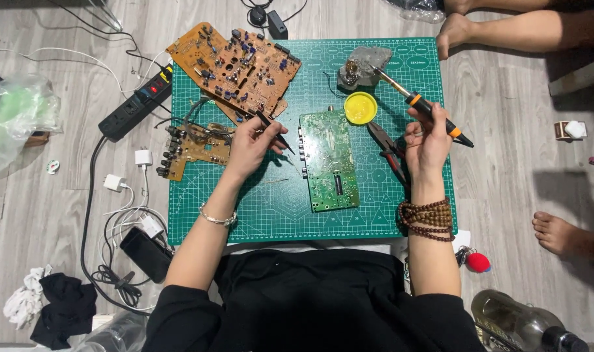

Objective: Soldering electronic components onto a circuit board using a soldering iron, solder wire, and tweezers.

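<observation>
Left hand [248,146] closed in a pinch on black tweezers [274,131] beside the green circuit board [327,160] on the green cutting mat [271,208], right hand [427,140] wrapped around an orange-banded soldering iron [422,105], tip raised toward the yellow tin [361,107], brown circuit board [235,65] seen farther off.

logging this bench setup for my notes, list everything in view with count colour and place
cutting mat: 1, green, on the grey floor
green circuit board: 1, mat centre
brown circuit boards: 2, large at the mat's top left, small at its left edge
round tin: 1, yellow, above the green board
pliers: 1, red-handled, right of the board
power strip: 1, black, left of the mat
chargers: 2, white, lower left
other people's bare feet: right side
left hand: holds black tweezers
right hand: holds soldering iron, black and orange
</observation>
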